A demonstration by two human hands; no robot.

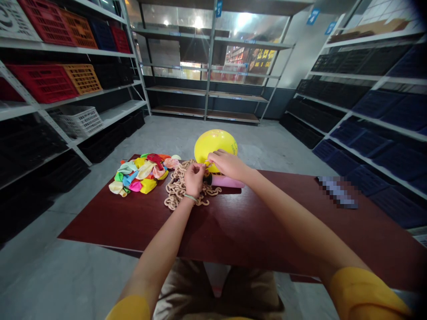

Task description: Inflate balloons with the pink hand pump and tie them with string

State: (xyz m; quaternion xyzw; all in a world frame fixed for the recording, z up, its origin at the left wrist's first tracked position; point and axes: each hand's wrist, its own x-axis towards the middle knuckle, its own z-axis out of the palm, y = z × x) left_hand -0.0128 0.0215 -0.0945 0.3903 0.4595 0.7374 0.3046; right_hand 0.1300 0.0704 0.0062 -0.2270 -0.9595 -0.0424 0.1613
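Note:
An inflated yellow balloon (213,143) sits at the far edge of the dark red table (233,226). My right hand (228,163) is closed in a pinch on the balloon's neck. My left hand (194,177) is closed too, its fingers meeting the right hand's at the neck. Below my hands lies a pink hand pump (225,181) and a heap of beige plastic chain links (178,189). A pile of flat balloons in many colours (142,173) lies to the left.
A blurred flat object (336,192) lies at the table's right. Metal shelves stand all round: red, orange and white crates (63,78) on the left, dark blue and black crates (367,106) on the right. The floor is grey concrete.

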